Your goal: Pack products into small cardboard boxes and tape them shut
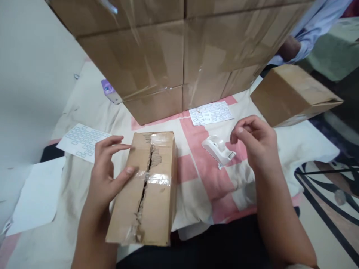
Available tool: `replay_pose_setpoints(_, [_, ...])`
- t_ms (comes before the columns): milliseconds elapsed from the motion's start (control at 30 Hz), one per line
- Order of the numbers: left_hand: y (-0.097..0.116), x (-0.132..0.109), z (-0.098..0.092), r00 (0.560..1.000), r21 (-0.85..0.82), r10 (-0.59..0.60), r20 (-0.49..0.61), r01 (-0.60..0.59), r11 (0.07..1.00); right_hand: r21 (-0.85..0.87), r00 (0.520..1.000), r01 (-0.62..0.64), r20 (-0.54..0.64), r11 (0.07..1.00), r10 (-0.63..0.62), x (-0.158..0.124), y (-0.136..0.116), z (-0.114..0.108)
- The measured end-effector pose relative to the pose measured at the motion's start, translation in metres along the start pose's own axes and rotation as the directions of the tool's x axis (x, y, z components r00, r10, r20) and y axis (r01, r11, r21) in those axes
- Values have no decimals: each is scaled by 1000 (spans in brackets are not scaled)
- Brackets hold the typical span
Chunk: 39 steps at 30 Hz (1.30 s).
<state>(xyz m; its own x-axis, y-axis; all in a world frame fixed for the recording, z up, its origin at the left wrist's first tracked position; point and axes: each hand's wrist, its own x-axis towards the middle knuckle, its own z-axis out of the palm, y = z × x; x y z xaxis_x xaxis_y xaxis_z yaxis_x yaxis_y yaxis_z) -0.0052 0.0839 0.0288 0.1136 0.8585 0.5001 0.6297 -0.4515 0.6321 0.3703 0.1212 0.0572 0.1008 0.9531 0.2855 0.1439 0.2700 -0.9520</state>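
Note:
A closed brown cardboard box (159, 209) lies in front of me, with a ragged dark split along its top. Clear tape (159, 179) crosses the split at the middle, and more tape shows at both ends. My left hand (109, 164) is open beside the box, its thumb over the top at the left edge and its fingers spread. My right hand (254, 142) hovers just right of a white tape dispenser (218, 150), fingers curled and thumb pressed in. Whatever it may pinch is too small to make out.
Stacked, taped cartons (151, 59) rise behind the box. Another carton (283, 97) sits at right, near a person's sleeve (314, 30). Printed sheets (211, 113), a purple-and-white small box (110, 91) and white paper (37, 194) lie on the pink-and-cream cloth (193, 201).

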Motion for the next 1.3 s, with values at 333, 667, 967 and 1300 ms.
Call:
replay_pose_setpoints(333, [101,-40,-17,904,493,-133,405,-94,865,-467,976,-202,-172,861,135,70,98,-38])
replay_pose_setpoints(667, [31,-16,-55,959,218,-243,144,209,953,-420,965,-260,-94,869,243,62,109,-41])
replay_pose_setpoints(967, [-93,10,-15,665,561,-680,-310,705,434,-326,964,-264,-105,908,243,58,105,-43])
replay_pose_setpoints(1300, [12,58,-24,977,690,-190,-100,205,694,52,983,-173,77,984,168,42,68,-35])
